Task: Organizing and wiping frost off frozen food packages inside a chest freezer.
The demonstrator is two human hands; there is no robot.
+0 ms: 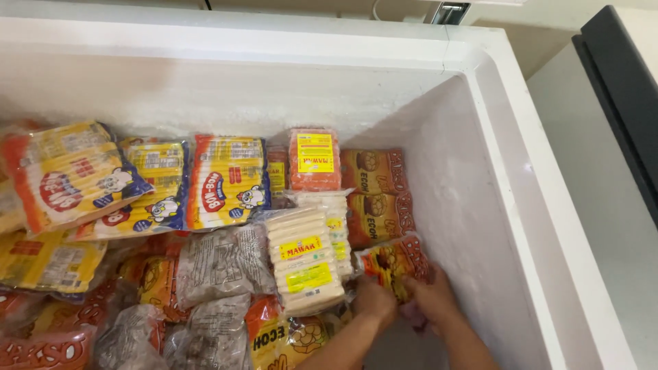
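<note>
Both hands reach down into the lower right corner of an open white chest freezer (pixel 480 205), close against its frosted right wall. The right hand (pixel 430 298) lies on the lower right edge of an orange-and-red bag of frozen food (pixel 392 262), its fingers curled onto the bag's rim; the left hand (pixel 375 301) sits just beside it, at the bag's lower left, fingers bent against the packaging, though whether either hand is fully clamped on the bag cannot be told from this angle. The bag lies tilted between the freezer wall and a clear pack of pale sausages with a yellow label (pixel 304 262), which lies just left of the left hand. Behind the held bag, two more orange bags of the same kind (pixel 373 195) are stacked toward the back wall, and beside them stands a pack of orange-red sausages with a yellow label (pixel 314 159). Farther left along the back lie several yellow, blue and red sausage packs with a cartoon figure (pixel 226 181). In front of those lie grey, frost-clouded bags (pixel 221 264), and at the lower left edge more orange and red packets (pixel 48 346) are heaped together.
</note>
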